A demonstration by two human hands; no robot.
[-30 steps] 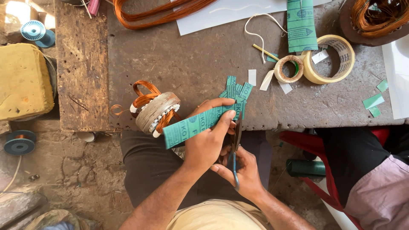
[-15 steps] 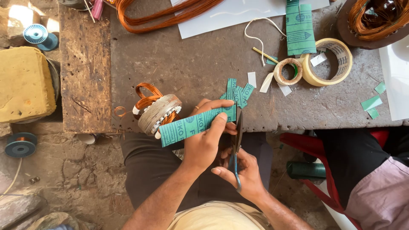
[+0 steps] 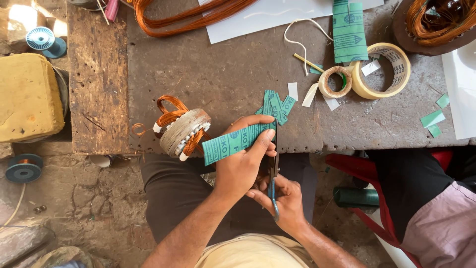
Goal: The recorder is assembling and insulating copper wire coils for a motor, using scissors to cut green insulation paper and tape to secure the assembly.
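Little has shifted since the earlier frames: the left hand [image 3: 243, 166] keeps its pinch on the green strip [image 3: 233, 144], whose free end now points a touch lower and further to that hand's left. Thumb and fingers are clamped on the strip's right end. The right hand [image 3: 282, 201] sits just below and touching the left, closed on the scissors [image 3: 273, 173], blue handle inside the fingers, blades rising along the strip's right edge. Whether the blades are open cannot be told.

Left of the left hand, just beside the strip's free end, a wound stator [image 3: 181, 131] with copper coils lies at the tabletop [image 3: 223, 79] edge. Above the hands, cut green pieces [image 3: 275, 105] lie near the fingertips. Further up and right of the hands are two tape rolls [image 3: 379, 69] side by side. Another person's leg [image 3: 436, 218] stands well right of the right hand.
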